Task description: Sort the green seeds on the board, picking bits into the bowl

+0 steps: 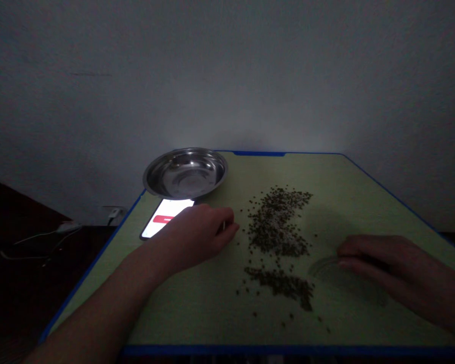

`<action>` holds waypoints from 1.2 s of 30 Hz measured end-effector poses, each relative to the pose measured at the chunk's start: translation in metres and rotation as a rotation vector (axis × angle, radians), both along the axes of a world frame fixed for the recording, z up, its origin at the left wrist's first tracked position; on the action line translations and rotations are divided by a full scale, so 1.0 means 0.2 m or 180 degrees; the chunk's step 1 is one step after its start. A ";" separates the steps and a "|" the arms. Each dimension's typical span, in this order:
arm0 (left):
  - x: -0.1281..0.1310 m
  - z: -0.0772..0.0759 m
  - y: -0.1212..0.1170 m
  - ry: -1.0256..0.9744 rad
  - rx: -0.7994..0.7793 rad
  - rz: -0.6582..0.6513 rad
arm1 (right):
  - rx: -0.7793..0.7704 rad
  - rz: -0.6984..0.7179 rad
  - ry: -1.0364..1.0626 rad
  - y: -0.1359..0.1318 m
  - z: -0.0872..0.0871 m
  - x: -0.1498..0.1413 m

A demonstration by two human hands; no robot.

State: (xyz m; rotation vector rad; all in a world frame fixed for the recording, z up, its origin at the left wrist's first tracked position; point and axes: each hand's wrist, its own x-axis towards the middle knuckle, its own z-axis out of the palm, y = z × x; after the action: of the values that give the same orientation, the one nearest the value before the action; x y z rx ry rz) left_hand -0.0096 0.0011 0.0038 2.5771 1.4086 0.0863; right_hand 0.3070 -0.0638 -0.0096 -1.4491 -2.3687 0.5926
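Note:
Small dark grains mixed with paler ones form a loose pile (275,222) on the table. A smaller band of dark grains (284,284) lies nearer to me. My left hand (202,230) is just left of the larger pile, its fingers curled together. A tiny pale spot shows between those fingers, too small to name. At the right, my right hand (382,260) pinches the rim of a clear, round-edged dish (324,264). Most of that see-through dish is dim and lies under the hand.
A shiny steel bowl (191,177) stands at the back left corner, with nothing visible inside. Partly under its edge lies a lit phone (163,218). The pale green table (197,313) has a blue edge and a wall behind it. Cables and a plug (66,227) are at left.

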 end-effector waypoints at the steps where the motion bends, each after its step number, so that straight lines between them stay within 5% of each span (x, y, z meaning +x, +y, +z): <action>1: 0.00 0.00 0.00 -0.0015 0.0011 -0.0012 | -0.0038 -0.0018 0.0000 -0.02 -0.01 0.02; 8: 0.00 -0.01 0.01 -0.0047 0.0000 0.0013 | -0.0213 0.0248 0.0026 -0.05 -0.05 -0.05; 18: -0.01 0.00 0.01 0.0000 -0.0043 0.0022 | 0.0162 0.0392 -0.0168 0.09 -0.06 -0.22; 24: -0.01 0.00 0.00 -0.0037 0.0015 0.0030 | 0.0203 0.0402 -0.0117 0.00 -0.02 -0.13; 29: 0.00 0.00 -0.01 -0.0038 0.0022 -0.0006 | 0.0279 0.0275 -0.0220 -0.16 -0.09 -0.01; 36: 0.00 0.00 0.00 -0.0024 0.0009 0.0008 | 0.0087 0.0249 -0.0031 -0.14 -0.11 -0.09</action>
State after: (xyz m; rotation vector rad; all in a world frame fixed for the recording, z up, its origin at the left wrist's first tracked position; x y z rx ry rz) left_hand -0.0092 0.0009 0.0045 2.5746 1.4100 0.0983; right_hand 0.2883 -0.0918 -0.0325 -1.3559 -2.4408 0.5712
